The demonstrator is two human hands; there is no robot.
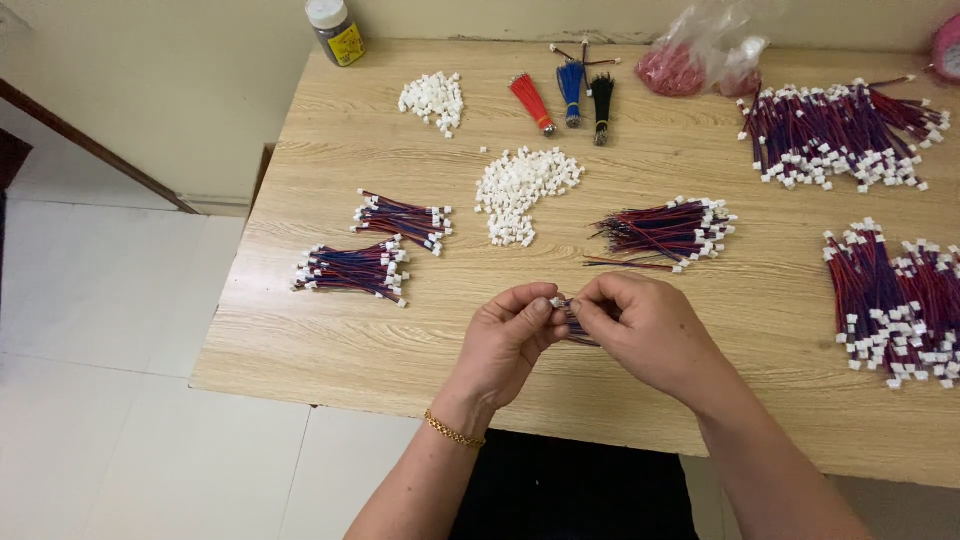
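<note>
While both hands meet above the near edge of the wooden table (330,330), the left hand (508,340) pinches a small white connector (556,301) between thumb and forefinger, and the right hand (645,325) grips the short red-and-blue wire lead (578,330) that runs into it; fingers of both are closed on the piece, held just above the tabletop.

Items on the table:
- Loose white connectors, central heap (520,190), just beyond the hands.
- Smaller heap of white connectors (434,98), far left.
- Two bundles of finished leads, left (400,218) and (352,270).
- One bundle right of the central heap (665,230).
- Large piles of leads, far right (840,135) and near right (895,300).
- Red (530,100), blue (571,88) and black (602,100) wire tassels, side by side.
- Clear plastic bag (705,50) with red contents, at the back.
- Jar with white lid (335,30), far left corner.
</note>
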